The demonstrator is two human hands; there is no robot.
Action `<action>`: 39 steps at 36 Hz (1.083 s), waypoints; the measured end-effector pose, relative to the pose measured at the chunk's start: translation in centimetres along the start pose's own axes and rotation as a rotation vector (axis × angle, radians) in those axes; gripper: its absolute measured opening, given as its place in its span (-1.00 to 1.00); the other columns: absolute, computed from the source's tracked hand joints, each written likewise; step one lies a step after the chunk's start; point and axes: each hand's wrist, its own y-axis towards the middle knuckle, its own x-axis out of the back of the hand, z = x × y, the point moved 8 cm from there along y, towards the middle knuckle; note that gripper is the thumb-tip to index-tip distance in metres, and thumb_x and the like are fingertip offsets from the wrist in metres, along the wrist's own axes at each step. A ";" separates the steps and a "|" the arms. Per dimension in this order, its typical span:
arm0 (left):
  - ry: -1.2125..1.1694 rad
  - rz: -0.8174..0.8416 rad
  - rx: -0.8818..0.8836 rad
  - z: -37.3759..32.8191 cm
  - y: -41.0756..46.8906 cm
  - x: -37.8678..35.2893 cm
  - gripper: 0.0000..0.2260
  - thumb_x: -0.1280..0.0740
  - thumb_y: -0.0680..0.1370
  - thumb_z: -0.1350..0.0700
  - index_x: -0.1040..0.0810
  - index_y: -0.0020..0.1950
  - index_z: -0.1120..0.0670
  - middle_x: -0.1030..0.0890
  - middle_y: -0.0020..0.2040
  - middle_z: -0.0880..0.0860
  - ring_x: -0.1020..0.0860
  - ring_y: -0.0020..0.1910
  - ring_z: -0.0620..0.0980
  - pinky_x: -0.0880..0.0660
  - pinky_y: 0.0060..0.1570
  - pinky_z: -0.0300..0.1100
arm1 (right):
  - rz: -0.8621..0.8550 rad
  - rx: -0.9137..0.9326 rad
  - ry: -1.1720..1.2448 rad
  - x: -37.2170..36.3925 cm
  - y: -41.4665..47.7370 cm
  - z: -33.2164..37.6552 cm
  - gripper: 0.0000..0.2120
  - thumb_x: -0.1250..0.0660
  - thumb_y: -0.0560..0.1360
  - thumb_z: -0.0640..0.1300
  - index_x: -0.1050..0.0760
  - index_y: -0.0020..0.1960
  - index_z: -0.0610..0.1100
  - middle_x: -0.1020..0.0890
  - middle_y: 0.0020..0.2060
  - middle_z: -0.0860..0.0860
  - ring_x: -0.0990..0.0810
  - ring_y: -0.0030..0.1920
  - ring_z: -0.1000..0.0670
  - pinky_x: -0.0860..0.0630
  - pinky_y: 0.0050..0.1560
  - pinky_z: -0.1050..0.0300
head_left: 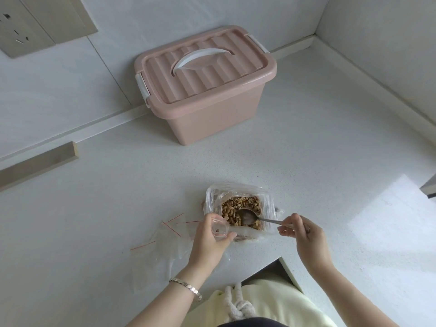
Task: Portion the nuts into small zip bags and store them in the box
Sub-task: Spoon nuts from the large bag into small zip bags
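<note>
A large clear bag (270, 204) full of chopped nuts (236, 206) stands open on the white counter near me. My right hand (304, 234) holds a metal spoon (247, 218) by its handle, with the bowl resting in the nuts. My left hand (210, 239) grips a small zip bag (220, 228) held open beside the big bag; a few nut bits lie inside it. Several empty zip bags (165, 234) with red strips lie flat to the left. The pink box (205, 83) stands at the back with its lid latched shut.
The counter (306, 161) meets tiled walls at the back and right. A wall socket plate (21, 27) is at the upper left, and a wooden strip (37, 164) lies along the left. The counter's front edge has a notch (278, 270) just by my body.
</note>
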 end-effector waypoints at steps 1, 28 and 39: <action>0.001 0.003 0.000 0.0 0.0 0.0 -0.72 -0.48 0.39 0.10 -0.42 -0.02 -0.04 -0.52 0.04 -0.13 -0.43 0.09 -0.27 -0.24 -0.04 -0.62 | 0.002 -0.038 0.041 -0.1 0.1 -0.4 -0.70 -0.14 0.57 -0.13 -0.56 -0.23 -0.16 -0.67 -0.39 -0.03 -0.66 -0.33 0.06 -0.55 -0.25 0.36; -0.032 0.005 0.014 -1.0 -0.3 -0.1 -0.75 -0.49 0.39 0.11 -0.45 -0.06 -0.02 -0.55 -0.07 -0.16 -0.49 -0.04 -0.26 -0.33 -0.13 -0.55 | 0.111 0.181 -0.148 -2.6 -1.9 1.6 -0.83 -0.24 0.51 -0.04 -0.52 -0.22 0.12 -0.65 -0.32 0.08 -0.61 -0.23 0.18 -0.47 -0.22 0.44; -0.084 -0.011 0.067 -0.1 -0.4 0.4 -0.75 -0.49 0.39 0.15 -0.46 -0.05 0.00 -0.55 -0.05 -0.18 -0.49 -0.05 -0.30 -0.37 -0.10 -0.48 | 0.062 -0.257 0.254 -2.5 -0.8 -2.2 -0.66 -0.09 0.60 -0.13 -0.53 -0.20 -0.24 -0.64 -0.41 -0.13 -0.65 -0.39 0.03 -0.58 -0.34 0.27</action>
